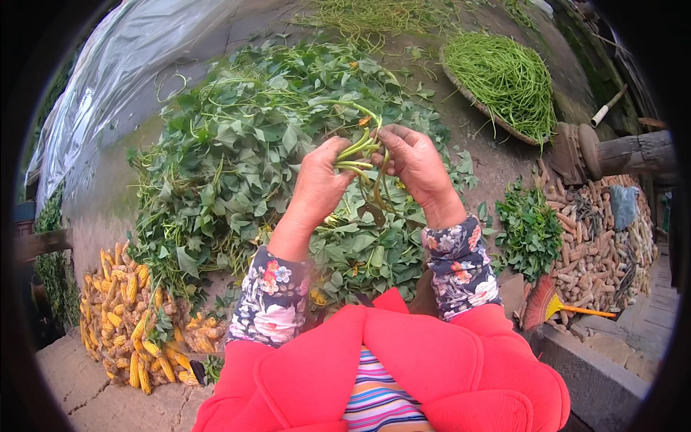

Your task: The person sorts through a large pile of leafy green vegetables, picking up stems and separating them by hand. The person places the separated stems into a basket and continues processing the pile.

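My left hand (324,175) is closed around a small bunch of pale green leaf stems (353,164) whose cut ends point to the right. Close beside it, my right hand (415,164) pinches a thicker, bending vine (384,189) between thumb and fingers. Part of that vine hangs below the hands, and some of it is hidden behind the fingers. Beneath both hands spreads a wide heap of leafy green vines (237,178), which look like sweet potato vines.
A round woven tray (475,100) heaped with green stems (499,75) stands at the upper right. Yellow corn cobs (129,318) lie at lower left, bare cobs (583,254) at right near a broom (545,308). Plastic sheeting (124,59) covers the upper left. A wooden post (637,154) is at right.
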Demonstrator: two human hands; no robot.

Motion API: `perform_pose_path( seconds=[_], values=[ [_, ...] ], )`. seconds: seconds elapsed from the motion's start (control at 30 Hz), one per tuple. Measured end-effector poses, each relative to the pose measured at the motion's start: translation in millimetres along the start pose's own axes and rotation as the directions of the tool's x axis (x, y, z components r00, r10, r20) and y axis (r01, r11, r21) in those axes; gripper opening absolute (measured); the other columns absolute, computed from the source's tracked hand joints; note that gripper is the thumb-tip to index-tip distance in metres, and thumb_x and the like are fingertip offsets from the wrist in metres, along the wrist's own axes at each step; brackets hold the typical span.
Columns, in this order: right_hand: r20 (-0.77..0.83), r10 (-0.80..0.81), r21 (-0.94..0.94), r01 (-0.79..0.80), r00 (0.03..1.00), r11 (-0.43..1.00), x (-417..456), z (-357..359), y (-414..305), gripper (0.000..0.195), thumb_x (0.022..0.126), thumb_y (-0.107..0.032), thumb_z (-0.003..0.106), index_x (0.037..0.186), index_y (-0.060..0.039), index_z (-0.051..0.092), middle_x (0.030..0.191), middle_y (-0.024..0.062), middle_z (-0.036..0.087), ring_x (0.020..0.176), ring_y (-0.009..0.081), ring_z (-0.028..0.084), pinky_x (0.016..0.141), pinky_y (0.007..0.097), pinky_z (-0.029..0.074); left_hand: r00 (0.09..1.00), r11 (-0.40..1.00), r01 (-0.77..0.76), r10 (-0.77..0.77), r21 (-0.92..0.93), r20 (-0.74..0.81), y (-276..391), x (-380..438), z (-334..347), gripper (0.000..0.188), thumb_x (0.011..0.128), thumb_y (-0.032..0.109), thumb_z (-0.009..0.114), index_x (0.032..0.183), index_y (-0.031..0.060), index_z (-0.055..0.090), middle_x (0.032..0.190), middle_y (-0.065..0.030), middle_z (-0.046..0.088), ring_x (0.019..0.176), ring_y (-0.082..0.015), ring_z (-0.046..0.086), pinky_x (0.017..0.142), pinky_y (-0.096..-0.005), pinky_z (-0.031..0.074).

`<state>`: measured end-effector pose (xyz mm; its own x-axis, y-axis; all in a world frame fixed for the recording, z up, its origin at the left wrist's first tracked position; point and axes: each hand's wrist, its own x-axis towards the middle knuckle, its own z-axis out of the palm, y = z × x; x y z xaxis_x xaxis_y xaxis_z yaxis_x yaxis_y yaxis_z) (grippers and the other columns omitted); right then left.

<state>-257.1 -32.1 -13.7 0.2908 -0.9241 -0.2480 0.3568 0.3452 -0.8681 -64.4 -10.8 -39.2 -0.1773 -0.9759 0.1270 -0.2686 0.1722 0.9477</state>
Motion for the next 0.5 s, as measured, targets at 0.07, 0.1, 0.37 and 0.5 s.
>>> perform_pose_path(
  seconds=[0.07,0.1,0.37,0.5],
  values=[
    [0.029,-0.018,-0.165,0.023,0.999,0.986,2,-6,-1,0.024,0.099,-0.023,0.065,0.11,-0.0012,0.069,0.085,0.0009,0.069,0.07,0.006,0.062,0.057,0.0203,0.044,0.999,0.996,0.043,-0.041,-0.077,0.029,-5,-2,-1,0.017,0.091,0.01,0.073,0.102,0.0009,0.065,0.091,-0.0017,0.068,0.083,-0.0112,0.062,0.078,-0.0275,0.051],
    [0.039,-0.025,-0.247,0.034,0.999,0.968,2,-12,-1,0.025,0.099,-0.023,0.065,0.11,-0.0011,0.069,0.083,0.0009,0.068,0.069,0.0056,0.062,0.057,0.0203,0.044,0.989,0.981,0.116,-0.1,-0.157,0.106,-5,-1,-4,0.015,0.092,0.01,0.071,0.101,0.0016,0.064,0.09,-0.0021,0.068,0.083,-0.0114,0.062,0.077,-0.0276,0.051],
    [0.171,-0.008,-0.649,0.119,0.985,0.751,-10,-32,-29,0.024,0.097,-0.021,0.066,0.099,0.0016,0.072,0.079,-0.0027,0.066,0.07,0.0055,0.057,0.064,0.0244,0.048,0.853,0.783,0.469,-0.281,-0.409,0.44,5,-7,-57,0.014,0.097,0.02,0.067,0.101,0.0082,0.061,0.082,-0.004,0.069,0.064,-0.0061,0.052,0.056,-0.0215,0.035],
    [0.2,0.004,-0.677,0.136,0.98,0.723,-11,-41,-36,0.023,0.096,-0.02,0.065,0.101,0.0004,0.073,0.084,-0.0003,0.07,0.071,0.0067,0.058,0.066,0.0252,0.049,0.859,0.708,0.462,-0.207,-0.534,0.469,8,-10,-54,0.015,0.098,0.02,0.065,0.102,0.0071,0.059,0.08,-0.0056,0.067,0.064,-0.0088,0.052,0.057,-0.0238,0.037]
  ],
)
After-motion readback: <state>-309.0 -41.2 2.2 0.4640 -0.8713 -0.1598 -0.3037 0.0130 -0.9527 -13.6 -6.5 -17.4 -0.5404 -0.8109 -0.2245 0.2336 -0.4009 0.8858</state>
